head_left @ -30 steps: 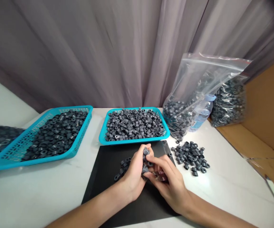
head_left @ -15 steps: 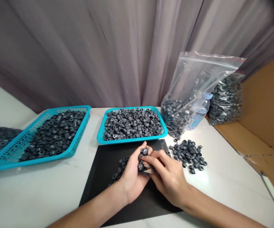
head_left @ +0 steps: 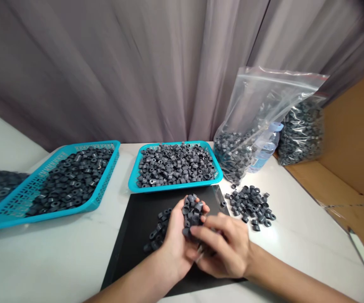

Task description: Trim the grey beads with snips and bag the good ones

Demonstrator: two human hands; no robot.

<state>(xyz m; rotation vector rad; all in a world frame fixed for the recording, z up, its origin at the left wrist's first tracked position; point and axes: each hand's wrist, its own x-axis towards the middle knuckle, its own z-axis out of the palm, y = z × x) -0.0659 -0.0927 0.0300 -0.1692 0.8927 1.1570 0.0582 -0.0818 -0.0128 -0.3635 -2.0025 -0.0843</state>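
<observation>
My left hand [head_left: 177,248] is cupped palm up over the black mat [head_left: 125,252], closed around a heap of small dark grey plastic rings [head_left: 193,211]. My right hand [head_left: 224,246] bends over that palm, its fingertips touching the rings at the near side. Its fingers are curled and partly blurred, and a pale, thin sliver shows under them that I cannot make out. On the mat, left of my left hand, lies a loose pile of the same rings [head_left: 158,231], partly hidden by the hand.
Blue-green baskets of rings stand at the back, a middle basket [head_left: 169,188] and a left basket [head_left: 101,185]. To the right are a loose ring pile [head_left: 251,204], an upright zip bag [head_left: 235,158], a water bottle [head_left: 265,147], another full bag [head_left: 302,134] and a cardboard box [head_left: 352,155].
My right hand has moved nearer to me and down across the left palm. The left palm has opened up, so more rings show in it.
</observation>
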